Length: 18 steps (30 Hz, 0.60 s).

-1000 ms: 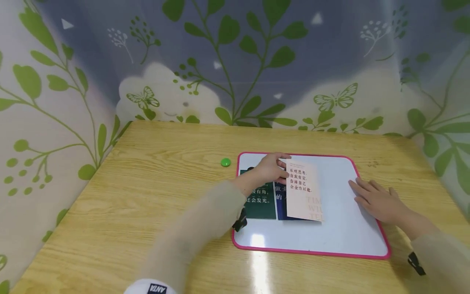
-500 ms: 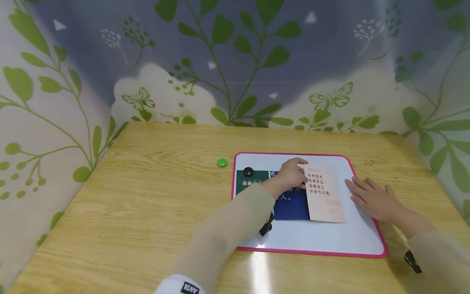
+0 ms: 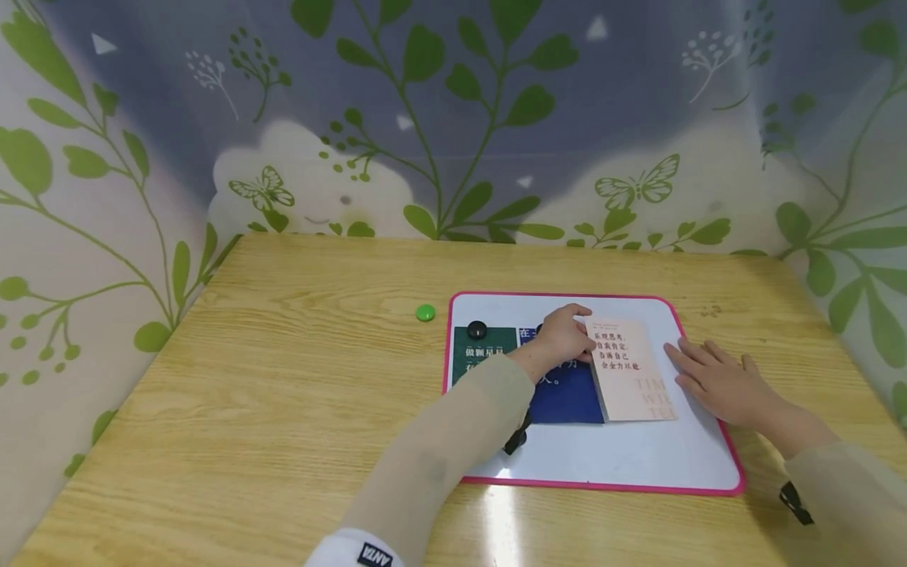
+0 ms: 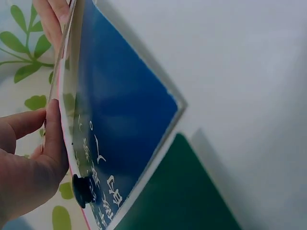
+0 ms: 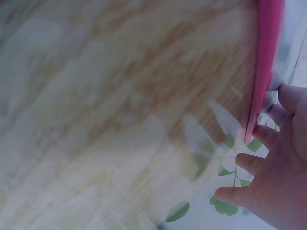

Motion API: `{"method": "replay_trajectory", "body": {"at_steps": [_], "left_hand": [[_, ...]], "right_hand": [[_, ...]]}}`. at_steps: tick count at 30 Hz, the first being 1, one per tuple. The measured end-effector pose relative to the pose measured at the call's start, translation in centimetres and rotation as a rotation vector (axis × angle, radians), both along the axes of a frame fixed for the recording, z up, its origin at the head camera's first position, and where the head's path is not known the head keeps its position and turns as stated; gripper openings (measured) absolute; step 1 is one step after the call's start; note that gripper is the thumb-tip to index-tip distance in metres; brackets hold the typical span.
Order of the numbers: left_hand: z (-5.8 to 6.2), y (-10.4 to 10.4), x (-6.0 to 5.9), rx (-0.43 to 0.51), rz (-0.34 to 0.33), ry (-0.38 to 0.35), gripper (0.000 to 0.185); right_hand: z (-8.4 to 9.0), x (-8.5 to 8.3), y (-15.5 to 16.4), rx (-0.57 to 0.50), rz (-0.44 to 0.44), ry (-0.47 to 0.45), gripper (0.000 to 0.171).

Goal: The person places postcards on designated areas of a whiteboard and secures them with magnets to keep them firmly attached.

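My left hand [image 3: 564, 335] pinches the upper left edge of a pale pink card [image 3: 627, 386] printed with dark characters. In the left wrist view its thumb and fingers [image 4: 55, 139] close on the card's edge, and the card stands tilted over the board. Beneath my left wrist lie a blue card [image 3: 567, 398] and, left of it, a green card [image 3: 489, 339], partly hidden by my sleeve. A black round magnet [image 3: 477, 330] sits on the green card; another black magnet [image 4: 83, 190] sits on the blue one. My right hand [image 3: 719, 382] rests with spread fingers on the whiteboard's right edge.
The whiteboard [image 3: 623, 461] with a pink rim lies on the wooden table [image 3: 283, 378]. A green round magnet [image 3: 425, 313] lies on the table left of the board. Another black magnet [image 3: 520, 439] shows beside my left wrist strap. A leaf-patterned wall covering [image 3: 496, 142] rises behind the table.
My left hand has carried the pink card to the right, from over the blue card to beside it, uncovering more of the blue card. My right hand has stayed at the board's edge.
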<state>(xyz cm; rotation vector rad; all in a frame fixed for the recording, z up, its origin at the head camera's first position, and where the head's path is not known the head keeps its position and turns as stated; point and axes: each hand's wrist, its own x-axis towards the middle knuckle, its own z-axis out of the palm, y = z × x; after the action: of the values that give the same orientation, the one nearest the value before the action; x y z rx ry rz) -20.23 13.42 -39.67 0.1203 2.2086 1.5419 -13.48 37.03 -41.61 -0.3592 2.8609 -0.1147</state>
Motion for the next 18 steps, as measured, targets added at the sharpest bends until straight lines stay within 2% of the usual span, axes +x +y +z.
{"method": "replay_trajectory", "body": {"at_steps": [4,7,10,15,18], "left_hand": [[0.1,-0.2,0.0,-0.083,-0.063,0.058,0.054],[0.6,-0.6,0.1,-0.223,-0.128,0.149,0.051],[1.4,-1.3,0.2,-0.335,-0.163,0.246,0.046],[2.6,-3.1,-0.2,-0.405,-0.172,0.399,0.042],[3.1,-4.8,-0.9,-0.434,-0.215,0.499,0.044]], "right_hand": [[0.0,0.0,0.0,0.001,0.003,-0.004,0.057],[0.0,0.0,0.0,-0.003,0.002,-0.005,0.058],[0.0,0.1,-0.1,-0.007,0.0,-0.007,0.058],[0.0,0.1,-0.2,-0.01,-0.006,-0.013,0.059],[0.0,0.1,-0.2,-0.011,-0.011,-0.017,0.059]]}}
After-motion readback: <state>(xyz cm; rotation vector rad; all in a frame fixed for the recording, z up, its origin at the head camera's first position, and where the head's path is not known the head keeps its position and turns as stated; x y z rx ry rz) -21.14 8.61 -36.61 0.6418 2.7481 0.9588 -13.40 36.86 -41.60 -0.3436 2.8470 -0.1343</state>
